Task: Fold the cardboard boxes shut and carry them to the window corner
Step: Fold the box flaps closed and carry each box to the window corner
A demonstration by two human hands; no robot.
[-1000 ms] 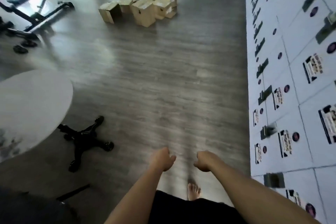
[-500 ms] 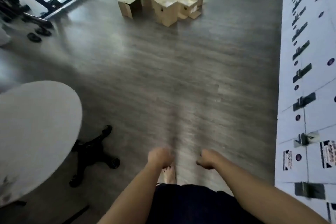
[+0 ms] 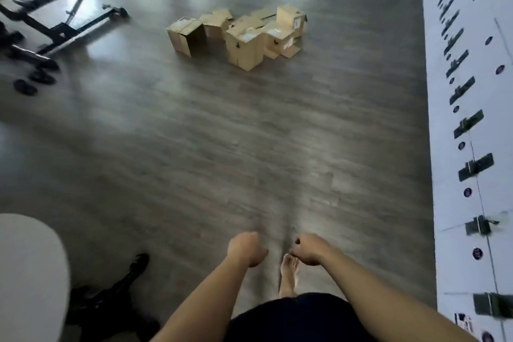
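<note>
Nothing is held in either hand – the left hand (image 3: 244, 249) and right hand (image 3: 309, 251) are both seen low in the view with fingers loosely curled, side by side, apart. A bare foot (image 3: 288, 275) is seen between them. The boxes (image 3: 241, 35) are clustered on the floor (image 3: 194, 147) well ahead – some flaps are left open. A white table (image 3: 30, 272) is at the left, lockers (image 3: 472, 147) along the right.
</note>
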